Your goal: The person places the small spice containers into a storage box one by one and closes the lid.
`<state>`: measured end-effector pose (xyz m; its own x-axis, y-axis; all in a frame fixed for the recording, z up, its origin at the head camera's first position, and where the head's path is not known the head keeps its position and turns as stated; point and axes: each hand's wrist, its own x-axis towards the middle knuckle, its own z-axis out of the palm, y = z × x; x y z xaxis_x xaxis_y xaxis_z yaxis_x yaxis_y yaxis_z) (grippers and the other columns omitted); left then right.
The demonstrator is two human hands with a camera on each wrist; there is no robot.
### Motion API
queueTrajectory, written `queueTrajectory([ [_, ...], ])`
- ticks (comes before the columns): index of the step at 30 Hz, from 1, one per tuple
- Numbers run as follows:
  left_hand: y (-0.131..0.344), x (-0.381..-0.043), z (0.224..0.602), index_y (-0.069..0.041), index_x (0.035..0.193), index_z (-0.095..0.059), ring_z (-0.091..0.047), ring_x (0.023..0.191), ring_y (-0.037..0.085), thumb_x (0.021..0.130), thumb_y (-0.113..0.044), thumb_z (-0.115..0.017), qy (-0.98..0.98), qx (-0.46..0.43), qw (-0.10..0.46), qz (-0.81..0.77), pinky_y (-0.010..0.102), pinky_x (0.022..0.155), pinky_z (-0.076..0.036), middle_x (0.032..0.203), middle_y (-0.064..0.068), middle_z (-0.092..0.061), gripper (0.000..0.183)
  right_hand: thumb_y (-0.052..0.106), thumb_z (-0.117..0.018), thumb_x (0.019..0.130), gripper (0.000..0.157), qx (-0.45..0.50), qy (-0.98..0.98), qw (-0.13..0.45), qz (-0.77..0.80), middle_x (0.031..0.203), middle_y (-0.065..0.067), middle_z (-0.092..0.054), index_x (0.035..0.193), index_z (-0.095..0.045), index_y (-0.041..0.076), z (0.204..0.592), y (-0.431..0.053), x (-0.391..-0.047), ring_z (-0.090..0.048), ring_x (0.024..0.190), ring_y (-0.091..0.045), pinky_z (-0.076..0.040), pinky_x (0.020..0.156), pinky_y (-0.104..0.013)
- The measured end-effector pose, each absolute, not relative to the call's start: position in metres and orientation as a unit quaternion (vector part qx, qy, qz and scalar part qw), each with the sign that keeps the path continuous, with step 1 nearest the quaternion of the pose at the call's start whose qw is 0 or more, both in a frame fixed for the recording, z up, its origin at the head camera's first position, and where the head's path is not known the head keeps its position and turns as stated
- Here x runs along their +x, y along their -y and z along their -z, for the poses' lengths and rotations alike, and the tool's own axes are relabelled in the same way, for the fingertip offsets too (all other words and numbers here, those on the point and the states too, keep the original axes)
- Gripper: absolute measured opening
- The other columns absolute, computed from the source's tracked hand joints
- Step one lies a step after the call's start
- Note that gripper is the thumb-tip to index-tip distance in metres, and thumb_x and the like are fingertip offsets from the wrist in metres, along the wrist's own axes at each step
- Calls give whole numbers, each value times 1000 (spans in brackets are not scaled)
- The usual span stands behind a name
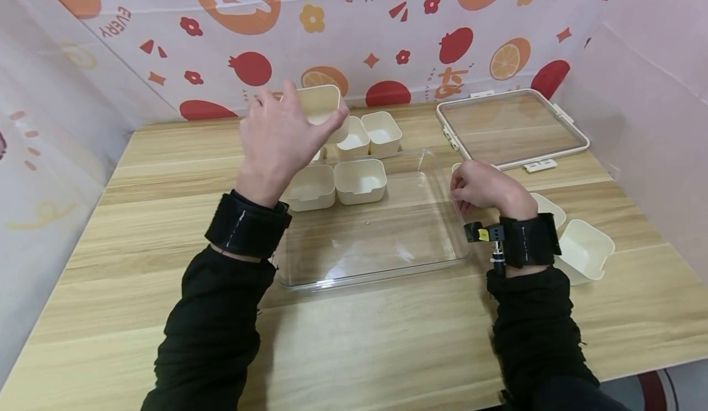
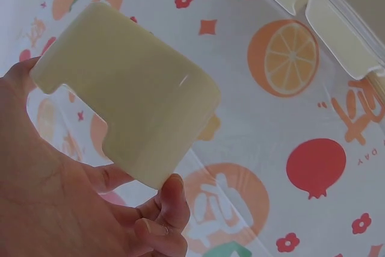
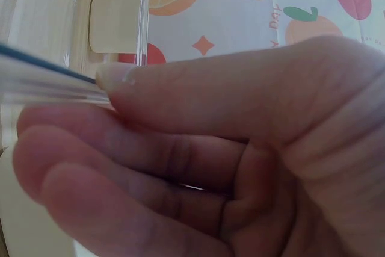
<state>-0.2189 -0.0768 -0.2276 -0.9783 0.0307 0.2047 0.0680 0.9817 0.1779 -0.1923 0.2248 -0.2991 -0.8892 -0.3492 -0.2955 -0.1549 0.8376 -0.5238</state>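
The left hand (image 1: 279, 137) grasps a cream bin (image 1: 319, 101) between thumb and fingers, raised over the back left of the clear tub (image 1: 409, 239), its notched edge toward the palm. The right hand (image 1: 483, 187) pinches the tub's right wall, thumb at the rim. From the held bin, the tub's bare floor lies below, rightward and nearer the person; the tub's long axis runs left to right. The left hand is the nearer to two bins (image 1: 361, 182) standing side by side in the tub's back left. More bins (image 1: 381, 129) stand just behind the back wall, others (image 1: 586, 251) on the worktop (image 1: 138, 245) to the right. The lid (image 1: 514, 128) lies beyond, back right, before a printed cloth (image 1: 365, 42).

The left hand and held bin hide part of the back group, and the right hand and wrist cover some right-hand bins, so neither count is sure.
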Motion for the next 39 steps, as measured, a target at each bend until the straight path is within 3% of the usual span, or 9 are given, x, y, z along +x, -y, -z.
queueTrajectory([
  [9,64,-216,229,0,128,-35,-48,81,38,65,-89,-17,989,-42,112,84,47,58,-48,107,28,-47,110,0,-52,85,9,-136,-939,191,253,62,-8,-61,78,-56,-2,300,-225,-193,-59,56,-17,-52,56,-33],
  [15,59,-213,229,0,116,-41,-45,79,34,66,-88,-18,987,-54,129,81,47,58,-48,98,26,-49,103,0,-52,85,9,-137,-939,191,251,63,-8,-61,78,-57,-2,300,-224,-193,-59,56,-17,-52,56,-33],
  [23,50,-211,229,-2,127,-36,-49,78,34,65,-89,-15,989,-64,115,70,47,59,-48,105,27,-49,110,0,-52,85,9,-134,-940,191,249,64,-9,-61,79,-57,-3,299,-224,-192,-59,57,-17,-52,56,-33],
  [27,41,-211,231,-3,119,-40,-47,75,31,65,-89,-13,989,-76,108,61,45,56,-48,95,23,-50,105,1,-52,86,9,-134,-940,193,246,64,-9,-61,80,-57,-3,299,-225,-192,-59,57,-16,-51,57,-34],
  [39,14,-211,242,-4,119,-40,-51,83,31,69,-86,-17,988,-112,88,64,44,63,-49,100,22,-53,100,1,-52,86,9,-132,-940,193,249,65,-9,-61,79,-57,-2,300,-225,-193,-59,57,-16,-52,56,-34],
])
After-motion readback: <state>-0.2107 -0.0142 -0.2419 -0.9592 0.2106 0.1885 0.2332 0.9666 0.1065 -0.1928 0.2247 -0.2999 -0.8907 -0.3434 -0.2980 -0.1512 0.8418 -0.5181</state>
